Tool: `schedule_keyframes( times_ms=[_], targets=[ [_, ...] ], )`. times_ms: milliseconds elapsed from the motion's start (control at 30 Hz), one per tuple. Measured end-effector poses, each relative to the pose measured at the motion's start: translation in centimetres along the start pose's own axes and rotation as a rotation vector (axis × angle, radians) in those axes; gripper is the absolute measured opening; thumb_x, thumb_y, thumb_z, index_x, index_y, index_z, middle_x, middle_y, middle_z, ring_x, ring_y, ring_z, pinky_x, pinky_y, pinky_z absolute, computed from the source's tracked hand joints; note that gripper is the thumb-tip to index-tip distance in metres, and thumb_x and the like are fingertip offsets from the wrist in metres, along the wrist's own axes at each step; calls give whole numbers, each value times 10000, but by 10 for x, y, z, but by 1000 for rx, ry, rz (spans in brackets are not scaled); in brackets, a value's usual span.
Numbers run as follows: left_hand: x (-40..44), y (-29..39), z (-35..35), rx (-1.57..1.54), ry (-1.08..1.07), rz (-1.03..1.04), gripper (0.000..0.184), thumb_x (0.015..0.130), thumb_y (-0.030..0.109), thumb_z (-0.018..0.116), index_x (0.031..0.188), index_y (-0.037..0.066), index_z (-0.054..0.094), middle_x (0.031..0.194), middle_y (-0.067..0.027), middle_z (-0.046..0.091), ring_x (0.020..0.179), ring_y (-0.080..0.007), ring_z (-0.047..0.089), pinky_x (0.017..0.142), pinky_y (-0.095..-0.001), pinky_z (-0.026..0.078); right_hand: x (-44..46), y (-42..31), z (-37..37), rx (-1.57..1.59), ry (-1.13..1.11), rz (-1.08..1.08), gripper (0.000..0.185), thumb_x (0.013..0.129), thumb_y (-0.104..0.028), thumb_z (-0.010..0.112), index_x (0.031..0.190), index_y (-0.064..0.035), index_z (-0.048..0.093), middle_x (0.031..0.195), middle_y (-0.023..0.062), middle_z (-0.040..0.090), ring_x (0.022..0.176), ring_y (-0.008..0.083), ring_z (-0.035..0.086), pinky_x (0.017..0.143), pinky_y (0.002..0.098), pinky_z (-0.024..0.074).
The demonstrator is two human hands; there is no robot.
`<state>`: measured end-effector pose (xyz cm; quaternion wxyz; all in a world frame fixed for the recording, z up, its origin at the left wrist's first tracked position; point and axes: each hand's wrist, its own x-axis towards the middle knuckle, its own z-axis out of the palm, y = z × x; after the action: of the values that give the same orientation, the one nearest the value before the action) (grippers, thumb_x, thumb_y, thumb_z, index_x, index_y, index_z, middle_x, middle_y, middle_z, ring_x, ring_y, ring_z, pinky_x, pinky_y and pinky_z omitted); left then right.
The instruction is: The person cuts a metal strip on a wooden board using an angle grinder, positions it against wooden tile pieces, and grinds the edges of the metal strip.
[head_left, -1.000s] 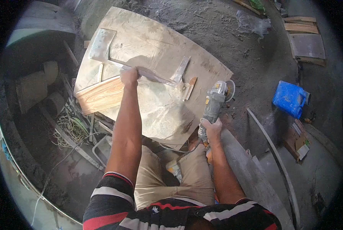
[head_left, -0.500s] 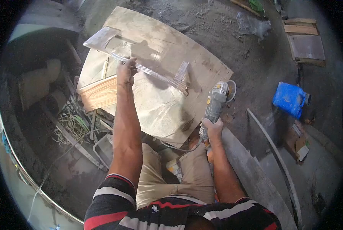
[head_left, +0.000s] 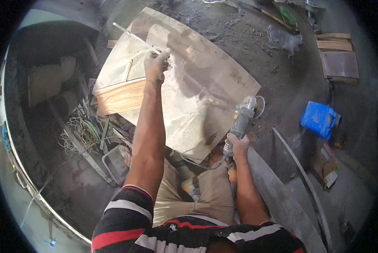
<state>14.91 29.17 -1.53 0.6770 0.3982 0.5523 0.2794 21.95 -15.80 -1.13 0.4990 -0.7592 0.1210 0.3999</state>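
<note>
My left hand [head_left: 157, 65] is closed on a thin, pale strip [head_left: 134, 36], raised over a large dusty board [head_left: 172, 135]. The strip shows nearly edge-on and reaches away to the upper left; its part beyond my fingers is hard to make out. Low on the right, my right hand [head_left: 238, 146] grips an angle grinder [head_left: 240, 120] by its rear body. The grinder's disc [head_left: 260, 107] points up and away, beside the board's right corner, apart from the strip. A wood-grain plank [head_left: 121, 97] lies on the board's left side, near a short narrow stick [head_left: 128, 70].
Tangled cord [head_left: 77, 133] and scrap strips lie at the left. A blue jerrycan [head_left: 317, 120] stands on the right, with a long curved strip [head_left: 300, 162] nearer me. A grey plank [head_left: 277, 185] runs beside my right leg. The grinder's cable [head_left: 193, 163] crosses before my knees.
My left hand has moved up and right, lifting the strip and turning it from its ribbed face to nearly edge-on. The grinder stays in my right hand, shifted slightly.
</note>
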Motion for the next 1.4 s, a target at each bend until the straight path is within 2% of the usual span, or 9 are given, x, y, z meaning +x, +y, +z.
schedule_keyframes(
  times_ms=[67, 167, 267, 433, 767, 867, 933, 1233, 1400],
  targets=[
    [5, -1, 14, -64, -23, 42, 380, 807, 154, 887, 987, 11, 585, 785, -67, 630, 556, -120, 575, 436, -264, 519, -6, -4, 0, -3, 5, 32, 450, 744, -102, 849, 1114, 36, 633, 914, 99, 699, 741, 207, 677, 695, 361, 558],
    [9, -1, 40, 36, 30, 96, 398, 796, 136, 890, 957, -16, 559, 707, -78, 615, 531, -140, 586, 423, -277, 501, -17, -22, 1, -3, 6, 79, 437, 753, -90, 841, 1114, 32, 628, 904, 96, 698, 695, 200, 674, 660, 359, 559],
    [33, -17, 57, 131, 67, 93, 390, 799, 134, 884, 945, -24, 559, 717, -99, 633, 540, -157, 610, 416, -304, 506, -20, -25, 0, -3, 19, 91, 419, 761, -69, 830, 1111, 30, 621, 889, 94, 695, 653, 195, 671, 625, 357, 558],
    [54, -28, 82, 259, 118, 188, 455, 772, 222, 915, 868, -57, 569, 642, -133, 653, 486, -222, 643, 440, -334, 523, -15, -19, -4, 8, 27, 53, 411, 772, -47, 817, 1116, 32, 606, 860, 93, 690, 628, 196, 672, 599, 355, 557],
    [80, -42, 100, 398, 113, 157, 470, 783, 261, 912, 891, -75, 602, 643, -135, 663, 469, -226, 645, 448, -345, 534, -10, -26, -2, 41, 37, 162, 308, 794, -42, 811, 1008, -10, 591, 775, 81, 676, 588, 184, 656, 531, 346, 533],
    [79, -43, 101, 288, 75, 168, 445, 809, 236, 877, 948, -73, 589, 701, -133, 666, 512, -222, 652, 439, -349, 541, -8, -27, -2, 23, 45, 152, 309, 793, -45, 814, 1010, -9, 596, 764, 77, 674, 582, 180, 651, 522, 344, 526],
    [80, -45, 101, 163, 69, 142, 369, 848, 205, 845, 950, -53, 603, 726, -124, 650, 537, -201, 642, 436, -315, 543, -7, -31, 0, 11, 44, 157, 309, 793, -47, 814, 1011, -8, 598, 763, 76, 674, 582, 178, 649, 521, 344, 524],
    [91, -58, 95, 83, -69, 149, 313, 877, 135, 778, 1013, -44, 561, 794, -126, 660, 615, -226, 692, 530, -347, 611, 6, -23, -4, -39, 70, 146, 347, 777, -90, 834, 1037, 17, 631, 810, 88, 701, 625, 182, 670, 588, 347, 547],
    [96, -64, 99, -14, -108, 130, 277, 879, 49, 762, 1039, -52, 559, 834, -154, 685, 636, -241, 704, 506, -351, 595, 6, -25, -4, -41, 45, 162, 342, 775, -81, 828, 1046, 8, 640, 833, 71, 705, 655, 172, 675, 603, 339, 546]
  ],
)
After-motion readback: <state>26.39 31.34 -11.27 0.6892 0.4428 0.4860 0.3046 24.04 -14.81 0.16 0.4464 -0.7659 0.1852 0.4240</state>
